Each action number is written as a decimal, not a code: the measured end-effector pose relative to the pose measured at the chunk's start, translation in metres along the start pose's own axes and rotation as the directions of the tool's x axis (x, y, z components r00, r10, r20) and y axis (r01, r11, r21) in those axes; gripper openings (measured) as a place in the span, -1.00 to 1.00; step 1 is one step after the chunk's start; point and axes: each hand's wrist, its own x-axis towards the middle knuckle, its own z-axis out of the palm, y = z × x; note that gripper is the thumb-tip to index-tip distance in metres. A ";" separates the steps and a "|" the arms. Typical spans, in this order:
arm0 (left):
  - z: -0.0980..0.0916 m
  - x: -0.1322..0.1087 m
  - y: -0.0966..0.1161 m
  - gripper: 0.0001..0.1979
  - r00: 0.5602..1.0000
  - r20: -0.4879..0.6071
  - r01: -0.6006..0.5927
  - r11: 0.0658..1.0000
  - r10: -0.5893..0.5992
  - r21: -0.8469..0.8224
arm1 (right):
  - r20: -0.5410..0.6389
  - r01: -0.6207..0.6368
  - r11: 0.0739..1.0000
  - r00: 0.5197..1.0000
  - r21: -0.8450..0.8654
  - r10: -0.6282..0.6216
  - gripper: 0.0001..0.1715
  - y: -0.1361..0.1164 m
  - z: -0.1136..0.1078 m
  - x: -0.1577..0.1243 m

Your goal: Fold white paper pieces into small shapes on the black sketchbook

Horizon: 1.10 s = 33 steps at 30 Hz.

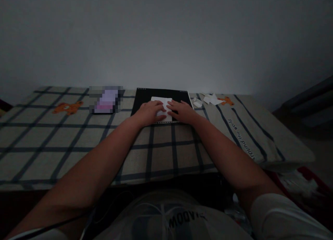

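A small sheet of white paper (pixel 161 99) lies on a black board (pixel 145 94) with a white border, at the middle of the table. My left hand (pixel 151 112) rests on the paper's left side, fingers spread and pointing right. From the other side my right hand (pixel 180 111) lies over the right edge, its fingers stretched out and apart. Both palms face down, and the fingertips nearly meet over the sheet. Parts of the paper are hidden under the hands.
A pixelated phone-like device (pixel 106 100) sits on the left of the checked tablecloth (pixel 85 132). Several folded white paper pieces (pixel 213 99) lie right of the board. A wall (pixel 166 42) rises behind the table. At the lower right, a red container (pixel 312 179) holds white material.
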 end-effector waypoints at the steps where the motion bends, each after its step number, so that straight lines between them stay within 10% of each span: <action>1: 0.000 0.000 0.000 -0.60 1.000 -0.003 -0.004 1.000 0.004 0.001 | 0.003 0.001 1.000 1.000 -0.001 -0.001 -0.43 0.000 0.000 0.000; 33: 0.003 -0.004 -0.004 -0.42 0.998 -0.006 -0.055 0.996 0.055 0.070 | -0.025 0.046 0.999 0.999 0.026 -0.045 -0.42 0.004 0.003 0.006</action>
